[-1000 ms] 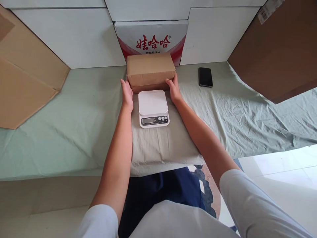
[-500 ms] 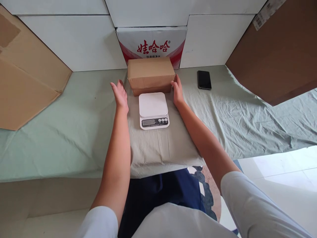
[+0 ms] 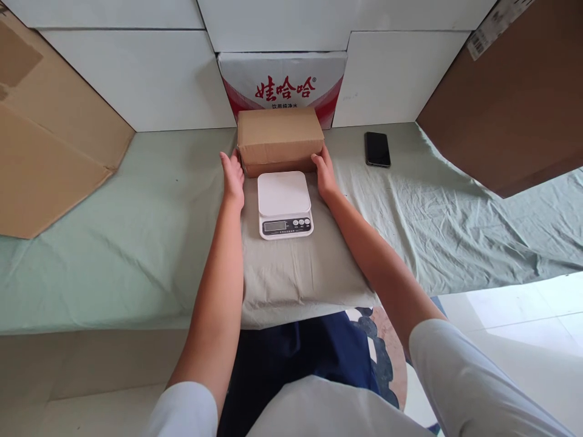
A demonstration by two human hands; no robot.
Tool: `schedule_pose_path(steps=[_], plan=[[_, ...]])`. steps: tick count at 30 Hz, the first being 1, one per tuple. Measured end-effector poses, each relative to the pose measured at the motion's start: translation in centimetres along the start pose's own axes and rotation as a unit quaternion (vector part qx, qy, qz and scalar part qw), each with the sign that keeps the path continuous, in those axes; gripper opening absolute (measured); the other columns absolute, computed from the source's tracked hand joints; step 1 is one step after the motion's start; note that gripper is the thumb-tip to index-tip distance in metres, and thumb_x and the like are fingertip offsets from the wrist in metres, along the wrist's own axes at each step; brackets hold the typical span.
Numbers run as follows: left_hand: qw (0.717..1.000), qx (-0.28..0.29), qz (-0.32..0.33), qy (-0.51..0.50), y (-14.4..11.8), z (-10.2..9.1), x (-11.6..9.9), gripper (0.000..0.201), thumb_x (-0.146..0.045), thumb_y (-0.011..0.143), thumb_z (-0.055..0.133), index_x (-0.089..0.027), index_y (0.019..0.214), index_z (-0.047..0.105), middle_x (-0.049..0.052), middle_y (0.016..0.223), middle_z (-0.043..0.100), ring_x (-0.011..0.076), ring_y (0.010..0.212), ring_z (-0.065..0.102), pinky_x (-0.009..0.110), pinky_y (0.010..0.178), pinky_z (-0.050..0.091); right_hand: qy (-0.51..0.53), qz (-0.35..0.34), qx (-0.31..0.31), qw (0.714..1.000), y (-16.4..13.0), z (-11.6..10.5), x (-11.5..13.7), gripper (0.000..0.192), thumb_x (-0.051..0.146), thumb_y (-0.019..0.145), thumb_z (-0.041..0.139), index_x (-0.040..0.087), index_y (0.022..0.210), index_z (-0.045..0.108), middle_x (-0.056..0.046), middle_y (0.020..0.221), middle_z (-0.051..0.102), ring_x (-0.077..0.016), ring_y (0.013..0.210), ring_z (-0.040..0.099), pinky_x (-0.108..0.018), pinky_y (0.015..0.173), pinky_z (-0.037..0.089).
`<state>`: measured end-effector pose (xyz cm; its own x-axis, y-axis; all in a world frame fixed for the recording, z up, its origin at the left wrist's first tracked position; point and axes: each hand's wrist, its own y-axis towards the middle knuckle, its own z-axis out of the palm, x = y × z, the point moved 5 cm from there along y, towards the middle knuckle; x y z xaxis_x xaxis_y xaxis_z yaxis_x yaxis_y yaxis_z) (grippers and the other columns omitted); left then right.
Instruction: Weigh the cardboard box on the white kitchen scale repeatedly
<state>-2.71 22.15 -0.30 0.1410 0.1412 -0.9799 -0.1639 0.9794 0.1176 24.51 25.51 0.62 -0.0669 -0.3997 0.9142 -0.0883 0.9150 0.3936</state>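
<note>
Cloth of pale green [image 3: 136, 230] covers the worktop, smooth on the left and creased on the right, with a folded grey pad [image 3: 291, 273] laid over it at the near edge. White boards [image 3: 136, 79] wall the back; a tan cardboard sheet [image 3: 50, 145] leans at the far left and a brown one [image 3: 514, 103] at the far right.

Both hands reach to the far end of the pad. The left hand [image 3: 233, 176] lies flat against the left end of a cardboard box [image 3: 279, 138], the right hand [image 3: 325, 175] against its right end, fingers straight and pressed to the box sides, not curled under it. The box sits on the surface just beyond the fingers, its back close to a red-and-white printed carton [image 3: 283, 85].

Between the two wrists, just nearer than the box, stands a white kitchen scale [image 3: 283, 203], nearly touching the box front. Right of the right fingers, well apart, a black phone [image 3: 378, 149] lies flat. Open cloth spreads to both sides of the hands.
</note>
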Motion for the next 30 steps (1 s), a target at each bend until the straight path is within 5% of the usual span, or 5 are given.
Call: schedule_pose_path(steps=[4,16,24,30], plan=[[1.0,0.002,0.012,-0.006,-0.5,0.9,-0.6,0.101,-0.098,0.08,0.019,-0.037,0.153,0.053,0.006,0.171,0.043,0.0246,0.163,0.033,0.047,0.135,0.02,-0.007,0.01,-0.03,0.999,-0.8,0.3,1.5,0.078,0.078,0.084,0.048,0.029,0.145,0.049,-0.004,0.164,0.051,-0.0272,0.156,0.042,-0.05,0.137,0.027],[1.0,0.002,0.016,0.004,-1.1,0.8,-1.9,0.095,-0.096,0.084,0.019,-0.039,0.153,0.052,0.004,0.171,0.043,0.0242,0.165,0.028,0.048,0.136,0.014,0.016,0.025,-0.018,0.999,-0.4,1.1,2.2,0.092,0.084,0.074,0.055,0.032,0.148,0.04,-0.002,0.166,0.046,-0.0282,0.164,0.027,-0.05,0.14,0.018],[0.992,0.022,0.119,0.031,-8.7,0.5,-7.1,0.093,-0.097,0.082,0.022,-0.042,0.15,0.054,-0.001,0.166,0.047,0.0273,0.164,0.029,0.046,0.136,0.02,-0.005,-0.075,0.04,0.996,-5.3,0.2,10.0,0.088,0.082,0.08,0.055,0.045,0.156,0.033,0.008,0.173,0.033,-0.0278,0.168,0.02,-0.051,0.14,0.02],[0.989,0.015,0.137,0.046,-14.2,0.1,-7.3,0.089,-0.094,0.085,0.025,-0.041,0.149,0.056,0.0,0.166,0.048,0.0293,0.164,0.029,0.047,0.135,0.022,0.005,-0.061,0.051,0.997,-11.1,-0.3,11.4,0.083,0.076,0.084,0.056,0.046,0.158,0.031,0.007,0.171,0.037,-0.0298,0.164,0.03,-0.054,0.137,0.031]])
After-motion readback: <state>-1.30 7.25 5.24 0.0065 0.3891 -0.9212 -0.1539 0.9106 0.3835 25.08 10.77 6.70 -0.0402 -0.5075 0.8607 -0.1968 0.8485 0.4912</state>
